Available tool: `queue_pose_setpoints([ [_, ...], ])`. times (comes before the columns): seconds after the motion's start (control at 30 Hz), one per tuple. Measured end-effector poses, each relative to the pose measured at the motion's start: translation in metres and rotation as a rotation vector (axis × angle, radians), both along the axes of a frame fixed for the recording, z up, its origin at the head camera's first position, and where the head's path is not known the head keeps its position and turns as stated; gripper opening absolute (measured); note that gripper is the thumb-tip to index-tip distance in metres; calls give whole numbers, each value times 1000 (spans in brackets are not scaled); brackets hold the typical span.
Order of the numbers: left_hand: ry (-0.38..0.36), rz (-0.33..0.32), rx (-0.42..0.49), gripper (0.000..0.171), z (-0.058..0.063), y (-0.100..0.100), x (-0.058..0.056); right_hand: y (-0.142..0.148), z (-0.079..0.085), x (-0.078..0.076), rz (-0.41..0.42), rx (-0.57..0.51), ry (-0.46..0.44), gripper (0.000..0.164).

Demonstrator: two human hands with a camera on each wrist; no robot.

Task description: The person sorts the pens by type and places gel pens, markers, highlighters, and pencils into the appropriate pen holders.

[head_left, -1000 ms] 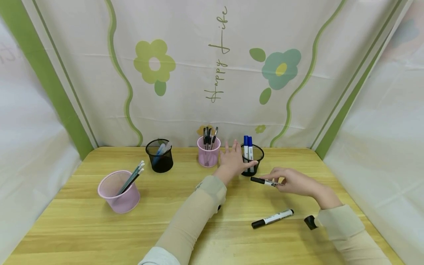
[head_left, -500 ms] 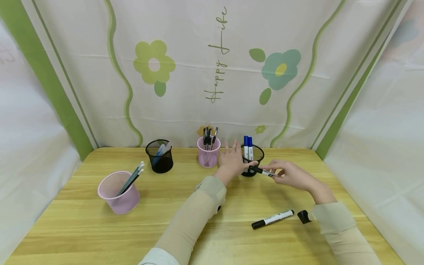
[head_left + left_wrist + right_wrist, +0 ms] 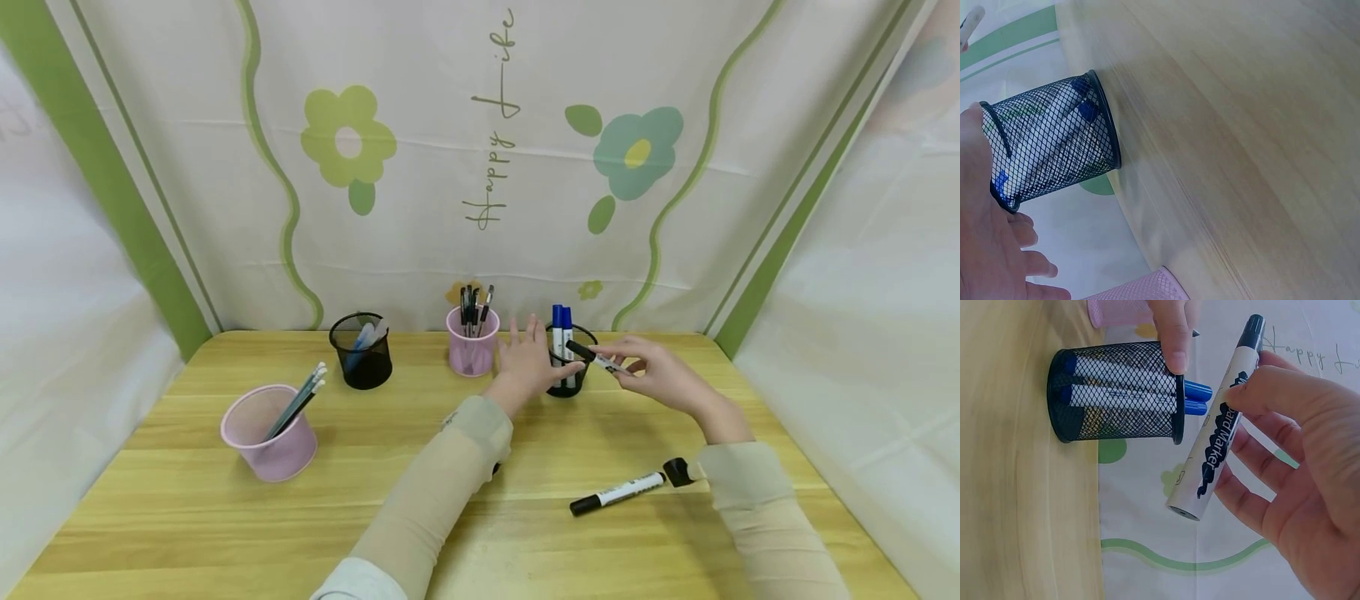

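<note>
My right hand [image 3: 660, 377] pinches a whiteboard marker [image 3: 1213, 456] between thumb and fingers. The marker is white with black lettering, tilted with its black cap uppermost, close to the mouth of a black mesh pen cup [image 3: 1116, 422]. Inside that cup stand two white markers with blue caps [image 3: 557, 319], which rise above the rim. My left hand [image 3: 525, 367] is at the cup's left side with fingers spread and straight. Its thumb [image 3: 1177, 359] rests at the rim. A second black-capped marker [image 3: 618, 494] lies on the table nearer me.
Left of my left hand stands a pink mesh cup [image 3: 471, 360] with several black pens. Farther left is another black mesh cup [image 3: 367, 373] with bluish items. A wider pink cup [image 3: 279, 458] at front left holds pencils [image 3: 300, 402]. A printed curtain [image 3: 450, 167] closes the back.
My right hand has raised the marker and carried it left from in front of the black cup to beside its rim. The left hand keeps its place on the cup.
</note>
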State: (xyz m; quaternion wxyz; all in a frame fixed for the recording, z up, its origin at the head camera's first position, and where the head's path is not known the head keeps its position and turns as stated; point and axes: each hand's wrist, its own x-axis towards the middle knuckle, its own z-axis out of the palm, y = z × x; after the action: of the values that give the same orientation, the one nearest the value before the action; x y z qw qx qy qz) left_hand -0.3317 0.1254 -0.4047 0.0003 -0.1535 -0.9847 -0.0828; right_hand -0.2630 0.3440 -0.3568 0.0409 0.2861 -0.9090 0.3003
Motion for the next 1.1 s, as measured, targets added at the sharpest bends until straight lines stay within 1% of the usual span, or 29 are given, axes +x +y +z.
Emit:
queue_pose_setpoints([
  [0.1,1,-2,8,115,-1,-1,-1,-4,1,-5,-4,-19,14,50],
  [0.2,-1,-4,8,115,0,-1,-1,-7,2,-8,-12,-61,43,50],
  [0.4,4,-9,10,114,1,-1,1,-11,2,-13,-58,-142,114,52],
  [0.53,7,-9,3,115,1,-1,1,-15,2,-15,-100,-197,127,52],
  [0.6,9,-10,-3,114,1,-2,1,-18,1,-17,-130,-252,120,52],
  [0.83,12,-5,-26,113,0,-1,1,-30,-1,-26,-210,-540,87,53],
  [1.0,11,-9,-9,113,0,-1,1,-36,-4,-31,-280,-647,79,55],
  [1.1,17,-12,-8,113,1,-1,1,-39,-8,-36,-311,-690,72,55],
])
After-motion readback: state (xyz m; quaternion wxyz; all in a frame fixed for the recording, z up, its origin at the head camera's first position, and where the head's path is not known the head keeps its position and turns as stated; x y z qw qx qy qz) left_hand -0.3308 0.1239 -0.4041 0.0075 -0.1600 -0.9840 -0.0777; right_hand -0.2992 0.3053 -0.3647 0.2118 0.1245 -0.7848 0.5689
